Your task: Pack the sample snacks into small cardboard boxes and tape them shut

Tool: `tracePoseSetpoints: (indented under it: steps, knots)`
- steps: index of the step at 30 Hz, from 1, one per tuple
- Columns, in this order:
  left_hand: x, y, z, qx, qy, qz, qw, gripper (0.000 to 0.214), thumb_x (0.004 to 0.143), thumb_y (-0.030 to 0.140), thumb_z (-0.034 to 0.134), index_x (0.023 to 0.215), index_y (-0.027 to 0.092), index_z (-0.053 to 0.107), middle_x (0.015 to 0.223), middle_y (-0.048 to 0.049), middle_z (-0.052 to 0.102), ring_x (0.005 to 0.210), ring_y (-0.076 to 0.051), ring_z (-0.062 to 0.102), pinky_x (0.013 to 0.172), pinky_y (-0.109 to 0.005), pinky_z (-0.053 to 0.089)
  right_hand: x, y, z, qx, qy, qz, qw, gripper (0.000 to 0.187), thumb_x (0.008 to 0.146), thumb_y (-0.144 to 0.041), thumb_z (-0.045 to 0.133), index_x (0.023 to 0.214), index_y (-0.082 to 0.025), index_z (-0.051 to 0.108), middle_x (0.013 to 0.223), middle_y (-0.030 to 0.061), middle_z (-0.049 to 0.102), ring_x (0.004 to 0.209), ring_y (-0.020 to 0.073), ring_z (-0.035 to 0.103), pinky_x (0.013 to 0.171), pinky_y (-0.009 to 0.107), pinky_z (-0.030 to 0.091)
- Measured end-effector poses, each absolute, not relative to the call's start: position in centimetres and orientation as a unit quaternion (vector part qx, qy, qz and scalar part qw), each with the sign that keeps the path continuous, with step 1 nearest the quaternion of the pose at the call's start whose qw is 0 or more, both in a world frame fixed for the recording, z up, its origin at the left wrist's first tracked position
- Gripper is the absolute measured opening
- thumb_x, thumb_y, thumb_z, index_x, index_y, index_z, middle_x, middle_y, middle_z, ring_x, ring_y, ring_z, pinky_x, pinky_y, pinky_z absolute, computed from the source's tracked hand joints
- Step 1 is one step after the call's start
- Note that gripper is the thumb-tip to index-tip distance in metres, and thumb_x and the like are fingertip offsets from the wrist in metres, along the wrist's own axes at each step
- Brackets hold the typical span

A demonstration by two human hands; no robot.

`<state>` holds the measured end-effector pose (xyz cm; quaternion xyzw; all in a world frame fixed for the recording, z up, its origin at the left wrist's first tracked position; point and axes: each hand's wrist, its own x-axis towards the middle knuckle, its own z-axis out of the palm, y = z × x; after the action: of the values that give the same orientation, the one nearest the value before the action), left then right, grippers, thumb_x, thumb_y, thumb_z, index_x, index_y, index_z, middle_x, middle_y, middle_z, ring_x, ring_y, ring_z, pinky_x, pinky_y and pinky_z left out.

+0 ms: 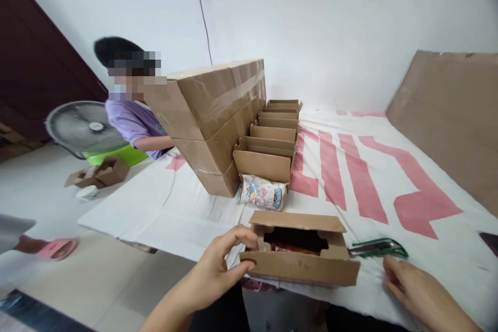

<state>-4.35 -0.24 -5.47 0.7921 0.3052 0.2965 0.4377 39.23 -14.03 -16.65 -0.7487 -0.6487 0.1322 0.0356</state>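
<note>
My left hand (229,259) grips the left end of a small open cardboard box (303,267), thumb on its front flap and fingers at the side. The box's long flaps stand apart, and something dark with a reddish part lies inside, too shaded to name. A green utility knife (379,247) lies just right of the box. Beside its handle, my right hand (416,285) rests on the cloth with curled fingers; nothing shows in them. Behind the box sits a white printed packet (263,192), in front of a row of open cardboard boxes (262,165).
Taped cartons (218,114) are stacked left of the row. A large cardboard sheet (451,119) leans at the right. White cloth with red print (350,166) covers the table. Across it is a person in a purple shirt (130,122), near a fan (95,125).
</note>
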Motion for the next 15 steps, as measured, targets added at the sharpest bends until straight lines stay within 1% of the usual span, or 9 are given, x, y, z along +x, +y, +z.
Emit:
tracePoseSetpoints:
  steps: [1, 3, 5, 7, 9, 11, 13, 15]
  knots:
    - [-4.3, -0.4, -5.0, 0.809, 0.28, 0.284, 0.431, 0.021, 0.086, 0.012, 0.058, 0.102, 0.025, 0.058, 0.096, -0.0041, 0.064, 0.092, -0.019, 0.061, 0.082, -0.031, 0.047, 39.3, -13.9, -16.5, -0.74, -0.659, 0.124, 0.049, 0.009, 0.084, -0.027, 0.052, 0.077, -0.023, 0.056, 0.078, 0.0054, 0.066, 0.073, 0.0246, 0.064, 0.068, 0.035, 0.046]
    - [-4.1, -0.6, -4.1, 0.836, 0.243, 0.255, 0.421, 0.021, 0.086, 0.006, 0.052, 0.095, 0.024, 0.059, 0.094, -0.004, 0.063, 0.09, -0.018, 0.061, 0.08, -0.032, 0.048, 39.6, -13.7, -16.1, -0.721, -0.682, 0.103, 0.074, 0.016, 0.086, -0.031, 0.051, 0.079, -0.023, 0.063, 0.085, 0.0074, 0.066, 0.082, 0.0266, 0.065, 0.075, 0.039, 0.049]
    - [-3.8, -0.7, -3.2, 0.852, 0.227, 0.222, 0.416, 0.025, 0.081, 0.002, 0.052, 0.092, 0.023, 0.058, 0.094, -0.0038, 0.064, 0.091, -0.019, 0.061, 0.081, -0.032, 0.049, 39.7, -13.6, -15.5, -0.709, -0.694, 0.08, 0.097, 0.021, 0.088, -0.034, 0.049, 0.084, -0.023, 0.068, 0.089, 0.0088, 0.066, 0.088, 0.0282, 0.065, 0.08, 0.042, 0.051]
    - [-3.4, -0.7, -2.3, 0.871, 0.211, 0.177, 0.406, 0.031, 0.073, -0.001, 0.053, 0.091, 0.024, 0.057, 0.096, -0.0034, 0.066, 0.095, -0.021, 0.063, 0.087, -0.035, 0.049, 39.3, -13.5, -14.4, -0.697, -0.701, 0.059, 0.139, 0.025, 0.092, -0.037, 0.049, 0.095, -0.023, 0.069, 0.096, 0.0094, 0.067, 0.092, 0.028, 0.065, 0.083, 0.044, 0.053]
    - [-2.9, -0.7, -1.4, 0.898, 0.183, 0.123, 0.381, 0.038, 0.068, -0.002, 0.055, 0.095, 0.025, 0.057, 0.099, -0.003, 0.069, 0.103, -0.024, 0.064, 0.101, -0.041, 0.045, 38.2, -13.4, -12.6, -0.668, -0.716, 0.043, 0.196, 0.026, 0.094, -0.039, 0.05, 0.108, -0.025, 0.067, 0.106, 0.0089, 0.069, 0.097, 0.0266, 0.066, 0.085, 0.041, 0.055]
    - [-2.2, -0.6, -0.5, 0.921, 0.157, 0.074, 0.348, 0.043, 0.069, 0.0, 0.057, 0.103, 0.025, 0.059, 0.105, -0.0037, 0.071, 0.113, -0.027, 0.063, 0.113, -0.046, 0.035, 36.5, -13.1, -10.5, -0.619, -0.744, 0.033, 0.249, 0.026, 0.094, -0.037, 0.053, 0.115, -0.027, 0.064, 0.111, 0.0074, 0.069, 0.101, 0.025, 0.066, 0.085, 0.037, 0.056]
    - [-1.6, -0.6, 0.3, 0.935, 0.128, 0.048, 0.326, 0.045, 0.071, 0.004, 0.06, 0.111, 0.026, 0.06, 0.111, -0.0056, 0.072, 0.117, -0.03, 0.062, 0.117, -0.048, 0.03, 34.5, -12.5, -8.3, -0.556, -0.779, 0.026, 0.288, 0.026, 0.093, -0.034, 0.057, 0.118, -0.027, 0.062, 0.112, 0.0063, 0.07, 0.105, 0.024, 0.066, 0.087, 0.035, 0.056]
    - [-1.1, -0.6, 0.9, 0.943, 0.099, 0.058, 0.313, 0.046, 0.072, 0.008, 0.063, 0.114, 0.026, 0.061, 0.111, -0.0062, 0.073, 0.115, -0.032, 0.064, 0.116, -0.049, 0.033, 32.8, -11.6, -6.3, -0.49, -0.816, 0.045, 0.303, 0.028, 0.095, -0.03, 0.054, 0.122, -0.027, 0.06, 0.113, 0.0055, 0.07, 0.11, 0.0226, 0.063, 0.093, 0.034, 0.054]
